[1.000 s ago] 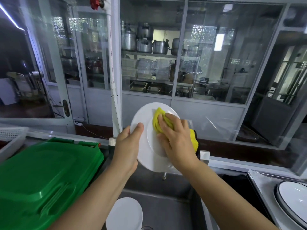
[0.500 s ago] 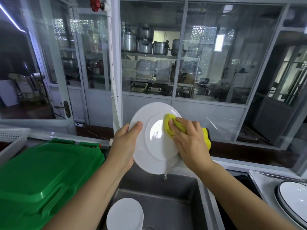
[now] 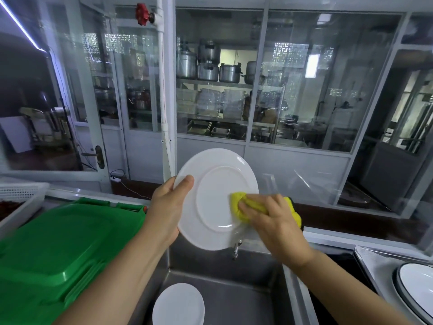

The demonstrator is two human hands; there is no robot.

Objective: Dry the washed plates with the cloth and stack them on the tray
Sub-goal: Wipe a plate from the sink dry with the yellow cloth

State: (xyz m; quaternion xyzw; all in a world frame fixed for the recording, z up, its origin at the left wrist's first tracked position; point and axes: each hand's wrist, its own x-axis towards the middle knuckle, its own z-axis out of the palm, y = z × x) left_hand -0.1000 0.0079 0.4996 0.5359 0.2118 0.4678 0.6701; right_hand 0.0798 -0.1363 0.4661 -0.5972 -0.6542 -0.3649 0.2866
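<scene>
A steel sink [image 3: 225, 299] is sitting below a wall of glass partitions, with shelves of metal pots [image 3: 208, 66] showing through the glass behind it. Above the sink, a person is holding a white plate [image 3: 215, 198] upright on its edge, its underside turned toward them. The left hand [image 3: 167, 207] is gripping the plate's left rim, the thumb lying over the near face and the fingers hidden behind. The right hand [image 3: 276, 219] is curling its fingers around a bunched yellow cloth [image 3: 243, 206] and pressing it against the lower right part of the plate, just inside the foot ring. Down in the sink, at the bottom, a stack of white plates [image 3: 179, 304] is lying flat. Left of the sink, green trays [image 3: 54, 249] are lying stacked upside down, and beyond them a white basket [image 3: 21, 195] is peeking in at the edge. Right of the sink, a steel tray [image 3: 375, 263] is holding dark-rimmed white plates [image 3: 417, 285], only partly in sight.
</scene>
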